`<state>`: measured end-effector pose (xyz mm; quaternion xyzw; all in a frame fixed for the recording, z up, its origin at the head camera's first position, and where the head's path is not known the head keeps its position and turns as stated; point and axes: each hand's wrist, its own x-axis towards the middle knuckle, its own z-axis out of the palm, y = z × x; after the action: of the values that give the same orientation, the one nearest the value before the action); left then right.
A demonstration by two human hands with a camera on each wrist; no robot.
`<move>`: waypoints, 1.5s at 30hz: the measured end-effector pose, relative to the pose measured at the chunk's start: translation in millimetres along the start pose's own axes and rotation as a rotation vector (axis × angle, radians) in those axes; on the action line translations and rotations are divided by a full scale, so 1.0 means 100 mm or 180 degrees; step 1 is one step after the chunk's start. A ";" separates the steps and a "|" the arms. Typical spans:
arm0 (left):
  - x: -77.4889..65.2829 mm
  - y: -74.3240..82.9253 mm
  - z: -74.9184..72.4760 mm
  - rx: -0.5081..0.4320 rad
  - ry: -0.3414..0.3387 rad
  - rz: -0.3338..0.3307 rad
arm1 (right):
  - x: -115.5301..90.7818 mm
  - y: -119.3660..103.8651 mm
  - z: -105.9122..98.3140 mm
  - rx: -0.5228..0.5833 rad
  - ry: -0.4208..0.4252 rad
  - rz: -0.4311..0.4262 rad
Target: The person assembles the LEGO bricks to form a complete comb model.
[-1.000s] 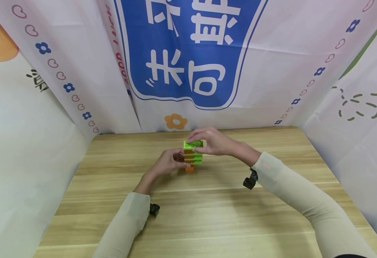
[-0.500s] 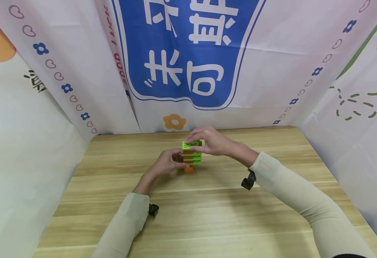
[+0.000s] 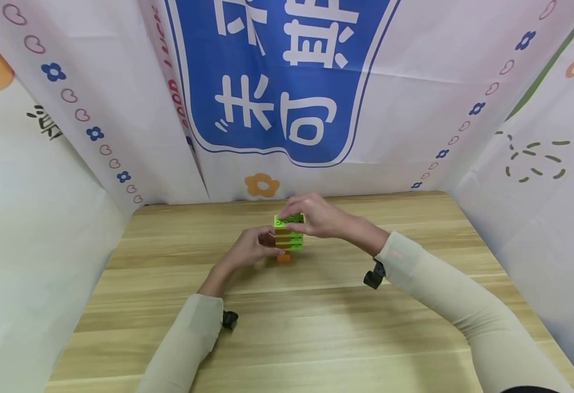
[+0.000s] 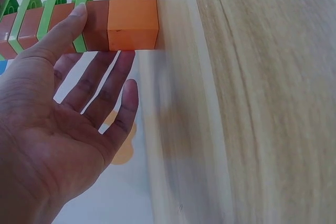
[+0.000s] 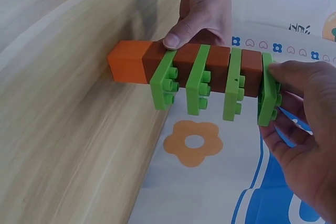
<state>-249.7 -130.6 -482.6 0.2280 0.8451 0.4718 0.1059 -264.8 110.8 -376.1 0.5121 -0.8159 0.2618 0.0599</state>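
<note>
A tower of toy building bricks (image 3: 283,239) stands upright near the back of the table. Its base is an orange block (image 5: 127,62); above it brown blocks (image 5: 216,69) alternate with several thin green studded bricks (image 5: 196,85) that jut out to one side. My left hand (image 3: 246,252) pinches the tower low down, thumb on one face around the lowest green brick and fingers behind; its little finger is free. My right hand (image 3: 320,218) grips the topmost green brick (image 5: 269,94) between thumb and fingers. Some fingertips of both hands are hidden behind the bricks.
The wooden table (image 3: 297,338) ends at a printed white cloth backdrop (image 3: 390,136) just behind the tower. Cloth walls also rise at the left and right. Each wrist carries a small black camera, such as the right one (image 3: 374,275).
The whole scene shifts slightly left in the head view. Both hands keep their hold on the tower, which looks the same.
</note>
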 end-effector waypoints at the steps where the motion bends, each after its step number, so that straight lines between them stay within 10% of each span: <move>1: 0.00 0.00 0.00 -0.0003 -0.0002 0.0000 | 0.00 0.00 0.00 0.0005 0.0018 -0.0014; 32: 0.01 -0.01 -0.01 0.0001 -0.0013 -0.0070 | -0.52 0.25 0.48 0.0758 0.1078 0.0014; 45: 0.03 -0.01 0.00 0.0001 0.0110 -0.0149 | -0.53 0.42 0.74 0.1237 0.1087 0.0476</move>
<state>-252.8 -129.0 -483.3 0.2001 0.8519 0.4730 0.1023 -263.9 131.6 -474.0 0.4007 -0.7640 0.4997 0.0777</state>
